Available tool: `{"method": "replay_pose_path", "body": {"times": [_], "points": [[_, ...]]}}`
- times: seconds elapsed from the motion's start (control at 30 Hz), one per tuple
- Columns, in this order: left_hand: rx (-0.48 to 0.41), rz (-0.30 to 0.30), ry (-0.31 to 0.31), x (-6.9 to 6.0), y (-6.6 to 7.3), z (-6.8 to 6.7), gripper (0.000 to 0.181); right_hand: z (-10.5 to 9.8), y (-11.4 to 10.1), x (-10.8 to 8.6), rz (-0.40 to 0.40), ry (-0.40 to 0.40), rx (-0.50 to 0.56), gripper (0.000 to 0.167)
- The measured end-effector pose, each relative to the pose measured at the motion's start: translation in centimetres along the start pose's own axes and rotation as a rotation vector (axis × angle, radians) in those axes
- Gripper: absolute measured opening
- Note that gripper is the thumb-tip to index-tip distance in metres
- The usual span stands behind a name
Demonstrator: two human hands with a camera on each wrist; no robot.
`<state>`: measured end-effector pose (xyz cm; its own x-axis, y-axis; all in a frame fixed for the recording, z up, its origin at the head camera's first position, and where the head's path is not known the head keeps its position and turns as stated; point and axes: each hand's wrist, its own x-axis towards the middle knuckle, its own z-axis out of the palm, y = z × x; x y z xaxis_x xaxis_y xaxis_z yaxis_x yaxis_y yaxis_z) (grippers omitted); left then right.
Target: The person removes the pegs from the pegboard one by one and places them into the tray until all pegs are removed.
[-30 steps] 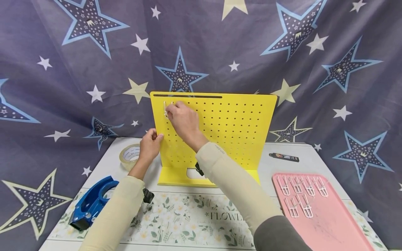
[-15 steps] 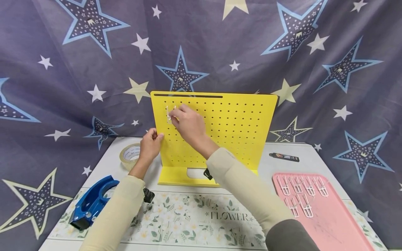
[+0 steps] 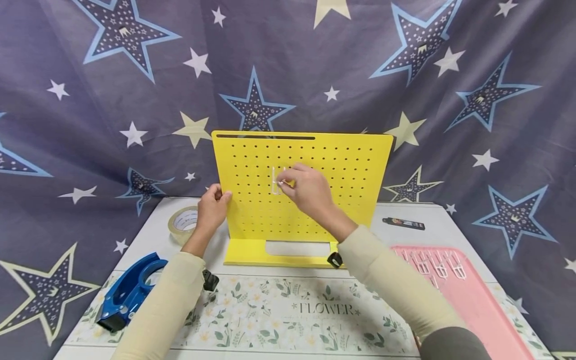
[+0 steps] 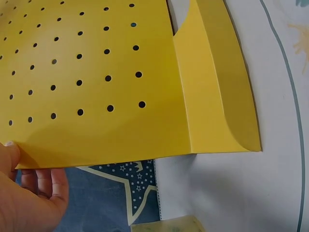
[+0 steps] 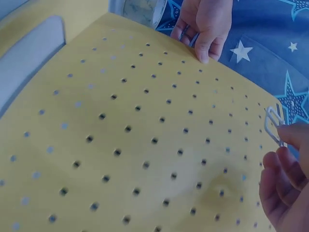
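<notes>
A yellow pegboard [image 3: 252, 215] stands upright on the table, its rows of holes facing me. My left hand [image 3: 213, 207] grips its left edge, thumb on the front face and fingers behind; the left wrist view shows this hand [image 4: 36, 193] at the edge too. In front of the board, left of its middle, my right hand [image 3: 310, 192] pinches a white wire pegboard hook [image 3: 273, 182]. In the right wrist view the hook [image 5: 271, 126] sits between thumb and fingers, held off the holes as far as I can tell.
A pink tray [image 3: 486, 310] at the right bears several white wire hooks [image 3: 456, 265]. Behind it lies a small black packet [image 3: 403, 223]. On the left are a roll of clear tape [image 3: 183, 224] and a blue tape dispenser [image 3: 128, 290]. A star-patterned curtain [image 3: 315, 65] hangs behind.
My right hand has moved right and down from the board's upper left corner, carrying the hook with it. The left hand keeps its hold on the board's edge.
</notes>
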<state>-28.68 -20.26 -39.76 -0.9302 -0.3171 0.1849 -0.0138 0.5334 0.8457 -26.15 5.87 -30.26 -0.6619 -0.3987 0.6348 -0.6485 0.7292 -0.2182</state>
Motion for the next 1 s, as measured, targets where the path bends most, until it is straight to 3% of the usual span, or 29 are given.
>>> {"method": "replay_pose_path", "body": {"times": [0.23, 0.7, 0.87, 1.0], "points": [[-0.011, -0.011, -0.016, 0.2, -0.1, -0.1, 0.023, -1.9, 3.1, -3.3, 0.085, -0.109, 0.029, 0.004], [0.005, 0.016, -0.017, 0.2, -0.2, 0.0, 0.022, -6.3, 10.6, -10.9, 0.176, -0.151, 0.085, 0.005], [0.001, 0.009, -0.025, 0.2, -0.3, 0.1, 0.023, -8.6, 12.9, -14.3, 0.248, -0.19, 0.064, 0.007], [-0.006, 0.013, -0.024, 0.1, -0.2, 0.0, 0.023, -10.5, 14.7, -17.0, 0.254, -0.206, 0.034, 0.01]]}}
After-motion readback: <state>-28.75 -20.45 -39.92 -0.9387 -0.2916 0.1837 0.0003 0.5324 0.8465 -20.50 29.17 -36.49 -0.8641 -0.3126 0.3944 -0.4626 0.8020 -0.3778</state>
